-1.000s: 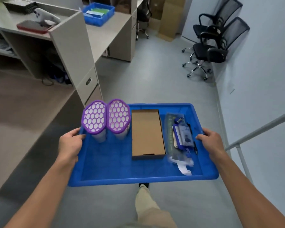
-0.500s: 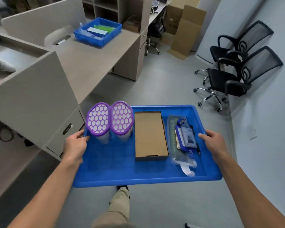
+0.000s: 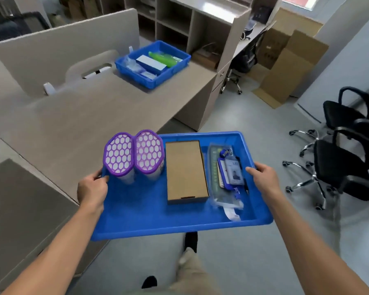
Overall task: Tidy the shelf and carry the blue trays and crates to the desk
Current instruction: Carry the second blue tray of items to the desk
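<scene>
I carry a shallow blue tray (image 3: 149, 222) level in front of me, above the floor beside the desk (image 3: 77, 122). My left hand (image 3: 92, 191) grips its left rim and my right hand (image 3: 263, 177) grips its right rim. Inside the tray stand two containers with purple honeycomb lids (image 3: 133, 153), a flat brown cardboard box (image 3: 185, 171) lies in the middle, and a clear bag with a blue badge holder (image 3: 228, 175) lies at the right. A second blue tray (image 3: 152, 62) with a green item and small boxes rests on the far end of the desk.
A beige partition panel (image 3: 51, 50) lines the desk's far side, and open shelving (image 3: 179, 20) stands behind. Two black office chairs (image 3: 345, 150) stand on the right. Flattened cardboard (image 3: 285, 67) leans against the wall. My leg and shoe (image 3: 188, 258) show below the tray.
I have walked forward along the desk with the tray. The second blue tray and the shelving have come closer, and the chairs have shifted to the right. Both hands keep their hold.
</scene>
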Tool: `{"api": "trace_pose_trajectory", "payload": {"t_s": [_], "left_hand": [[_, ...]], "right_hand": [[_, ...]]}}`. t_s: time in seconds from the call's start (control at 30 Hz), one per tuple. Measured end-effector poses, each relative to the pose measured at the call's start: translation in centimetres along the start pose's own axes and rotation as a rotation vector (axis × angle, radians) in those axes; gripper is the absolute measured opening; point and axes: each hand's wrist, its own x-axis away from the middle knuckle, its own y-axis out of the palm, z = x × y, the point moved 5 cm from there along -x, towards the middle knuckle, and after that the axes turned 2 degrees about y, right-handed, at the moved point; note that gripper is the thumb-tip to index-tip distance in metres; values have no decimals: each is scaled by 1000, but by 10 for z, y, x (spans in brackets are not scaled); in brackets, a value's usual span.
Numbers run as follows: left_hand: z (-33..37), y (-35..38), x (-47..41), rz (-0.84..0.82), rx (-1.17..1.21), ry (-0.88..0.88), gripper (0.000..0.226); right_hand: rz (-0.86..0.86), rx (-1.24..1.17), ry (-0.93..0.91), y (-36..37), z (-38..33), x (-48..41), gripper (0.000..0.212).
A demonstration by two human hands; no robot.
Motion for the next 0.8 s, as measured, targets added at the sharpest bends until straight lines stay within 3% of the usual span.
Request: {"api": "trace_pose_trajectory", "payload": {"t_s": [0.23,0.53,0.8], "left_hand": [[22,43,-70,291,60,-103,38],[24,23,-139,589,142,-303,42],[17,3,-255,653,157,-424,43]], "right_hand": [[-240,104,-116,99,-114,-171,19],[-505,346,-319,271,-241,-269,24],[-684,447,-382,444,-298,-325,26]]}}
